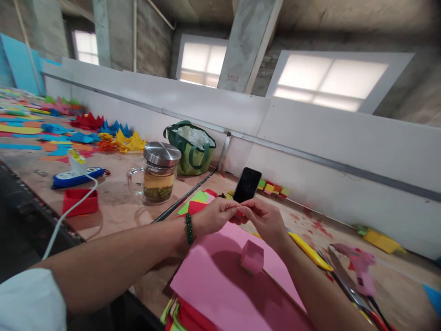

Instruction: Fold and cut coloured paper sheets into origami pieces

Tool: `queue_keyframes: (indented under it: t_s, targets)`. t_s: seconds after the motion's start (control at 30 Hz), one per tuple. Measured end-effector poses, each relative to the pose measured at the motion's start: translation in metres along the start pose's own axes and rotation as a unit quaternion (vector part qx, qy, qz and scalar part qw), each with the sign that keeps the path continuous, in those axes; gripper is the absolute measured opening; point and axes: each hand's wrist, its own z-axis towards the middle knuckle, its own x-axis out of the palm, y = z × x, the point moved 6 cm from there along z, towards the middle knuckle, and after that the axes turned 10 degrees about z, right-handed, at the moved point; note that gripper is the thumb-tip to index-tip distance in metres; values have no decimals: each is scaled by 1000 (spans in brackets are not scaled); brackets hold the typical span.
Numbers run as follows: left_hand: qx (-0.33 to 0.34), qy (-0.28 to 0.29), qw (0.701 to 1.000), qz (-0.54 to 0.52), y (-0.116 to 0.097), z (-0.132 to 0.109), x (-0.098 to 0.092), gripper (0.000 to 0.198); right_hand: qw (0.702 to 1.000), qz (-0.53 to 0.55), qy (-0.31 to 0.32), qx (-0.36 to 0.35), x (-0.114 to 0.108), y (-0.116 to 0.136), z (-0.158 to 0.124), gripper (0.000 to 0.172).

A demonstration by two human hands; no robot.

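Note:
My left hand (217, 214), with a dark green bead bracelet on its wrist, meets my right hand (265, 221) above a stack of pink sheets (206, 271). Both hands are closed in a pinch, fingertips together. A small red piece (242, 213) shows between them, mostly hidden by the fingers. On the top pink sheet lies a small pink box shape (252, 257) with a thin stick (280, 287) beside it. Just behind my fingers a black phone (247, 184) leans upright. Red and green sheets (193, 204) lie left of it.
A glass mug of tea (159, 177) and a green bag (193, 149) stand to the left. Nearer are a red box (80, 202) and a blue-white power strip (79, 177) with a cable. At right lie a yellow-handled tool (310, 250), scissors (347, 285) and a pink glue gun (360, 266).

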Motion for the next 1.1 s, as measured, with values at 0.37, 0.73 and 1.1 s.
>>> queue_keyframes:
  t_s: [0.37,0.73,1.1]
  targets:
    - [9,16,996,-82,-11,-7,4,17,999,-14,-24,-15,-8,7,-8,16]
    - [-41,28,983,-177,13,4,-6,45,999,-13,13,49,2,1,4,27]
    - [-59,-11,993,-103,5,-1,-3,39,994,-86,-10,70,-34,31,-23,26]
